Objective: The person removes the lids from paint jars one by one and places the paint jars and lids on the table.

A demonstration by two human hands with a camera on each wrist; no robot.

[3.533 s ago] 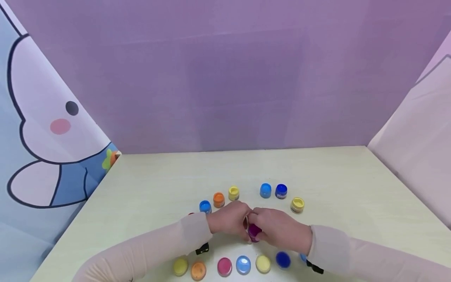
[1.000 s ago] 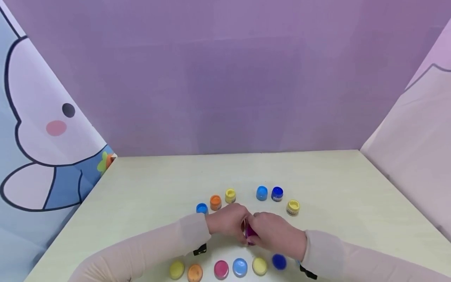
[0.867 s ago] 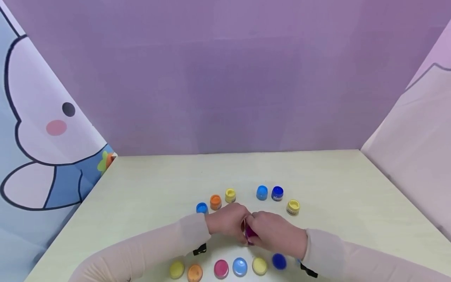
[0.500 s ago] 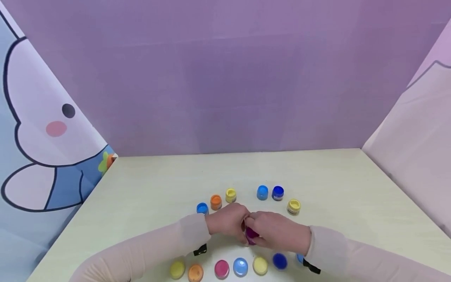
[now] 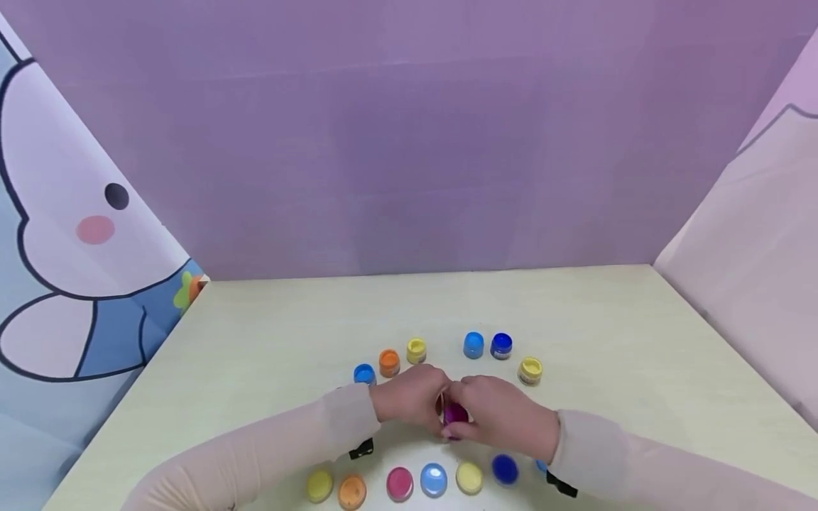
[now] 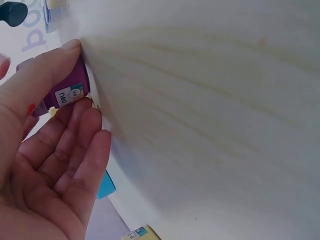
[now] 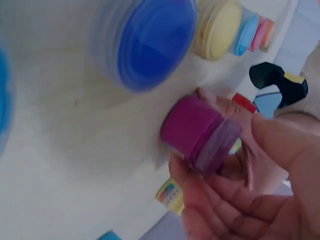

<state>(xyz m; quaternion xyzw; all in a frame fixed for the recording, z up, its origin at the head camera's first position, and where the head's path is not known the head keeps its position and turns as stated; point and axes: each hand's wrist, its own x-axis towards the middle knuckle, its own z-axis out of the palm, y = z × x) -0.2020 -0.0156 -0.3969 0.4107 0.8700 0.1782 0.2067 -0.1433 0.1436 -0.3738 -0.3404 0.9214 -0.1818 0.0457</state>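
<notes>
A small purple paint jar [image 5: 456, 417] stands between both hands at the middle of the table. My left hand [image 5: 412, 394] pinches its labelled body, thumb on one side and fingertips on the other in the left wrist view. My right hand [image 5: 501, 411] grips the jar's lid end from the right. In the right wrist view the lid [image 7: 218, 145] is blurred and sits on the jar body [image 7: 189, 125], with my right fingers below it and the thumb close by. How tightly the lid sits cannot be told.
Behind the hands are blue [image 5: 364, 374], orange [image 5: 389, 363] and yellow [image 5: 416, 350] jars, with light blue [image 5: 473, 345], dark blue [image 5: 501, 345] and yellow [image 5: 530, 370] ones further right. Several round tubs line the front, including pink [image 5: 400, 484] and dark blue [image 5: 505, 469].
Both hands stay at the purple jar. The right hand has turned a little about the lid, and more purple shows between the hands than one second ago. The head view has shifted slightly.
</notes>
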